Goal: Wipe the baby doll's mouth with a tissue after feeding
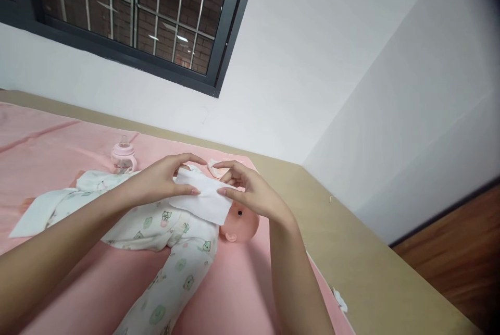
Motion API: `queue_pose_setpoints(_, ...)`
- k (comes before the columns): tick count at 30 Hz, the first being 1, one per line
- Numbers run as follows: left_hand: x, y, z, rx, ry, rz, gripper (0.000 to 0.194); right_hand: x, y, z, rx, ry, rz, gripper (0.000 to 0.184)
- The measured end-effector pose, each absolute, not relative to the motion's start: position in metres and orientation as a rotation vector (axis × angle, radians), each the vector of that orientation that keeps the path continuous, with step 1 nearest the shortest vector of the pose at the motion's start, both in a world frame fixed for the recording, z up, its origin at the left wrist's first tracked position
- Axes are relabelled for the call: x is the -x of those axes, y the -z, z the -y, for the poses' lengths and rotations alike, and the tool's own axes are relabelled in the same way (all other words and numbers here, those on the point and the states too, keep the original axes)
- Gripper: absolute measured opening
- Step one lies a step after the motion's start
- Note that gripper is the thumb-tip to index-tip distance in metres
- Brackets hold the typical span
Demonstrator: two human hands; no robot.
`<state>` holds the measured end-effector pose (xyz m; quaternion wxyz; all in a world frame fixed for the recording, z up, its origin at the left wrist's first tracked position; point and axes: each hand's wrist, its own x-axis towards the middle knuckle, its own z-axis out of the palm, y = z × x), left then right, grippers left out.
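Note:
A white tissue [203,200] is stretched between my two hands, over the neck and lower face of a baby doll [242,223]. My left hand [162,178] grips its left part with the thumb in front; the index finger reaches out above. On the other side, my right hand [250,189] pinches the tissue's right part, thumb in front and fingers curled behind. The doll lies on its back in a white printed suit [156,228], head to the right. Part of its face is hidden behind the tissue and my right hand.
Beneath the doll is a pink sheet [230,293] on a wooden surface [332,231]. A pink-capped baby bottle [123,157] stands behind the doll. A crumpled white piece [214,168] lies beyond my hands, another white scrap [339,299] at the sheet's right edge. A barred window [136,17] is in the wall.

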<state>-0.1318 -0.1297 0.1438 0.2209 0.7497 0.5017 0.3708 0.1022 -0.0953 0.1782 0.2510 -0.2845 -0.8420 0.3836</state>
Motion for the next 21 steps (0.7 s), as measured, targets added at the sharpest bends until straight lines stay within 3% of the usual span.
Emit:
queue_pose_setpoints(7, 0.155, -0.147, 0.120, -1.940, -1.109, -1.477, 0.063, -0.101, -0.170, 0.073, 0.808, -1.092, 2.123, 0.045)
queue_pose_setpoints(11, 0.201, -0.152, 0.112, -1.696, -1.301, -1.701, 0.058, -0.103, -0.163, 0.022, 0.823, -1.137, 1.845, 0.034)
queue_pose_setpoints(14, 0.239, -0.151, 0.110, -1.577, -1.347, -1.877, 0.058, -0.102, -0.156, -0.025, 0.896, -1.205, 1.701, 0.036)
queue_pose_setpoints(18, 0.283, -0.133, 0.101, -1.291, -1.337, -2.116, 0.072, -0.099, -0.143, -0.075, 1.059, -1.264, 1.627, 0.017)
queue_pose_setpoints(21, 0.302, -0.108, 0.092, -1.372, -1.174, -2.141, 0.082, -0.096, -0.129, -0.098, 1.190, -1.289, 1.600, 0.016)
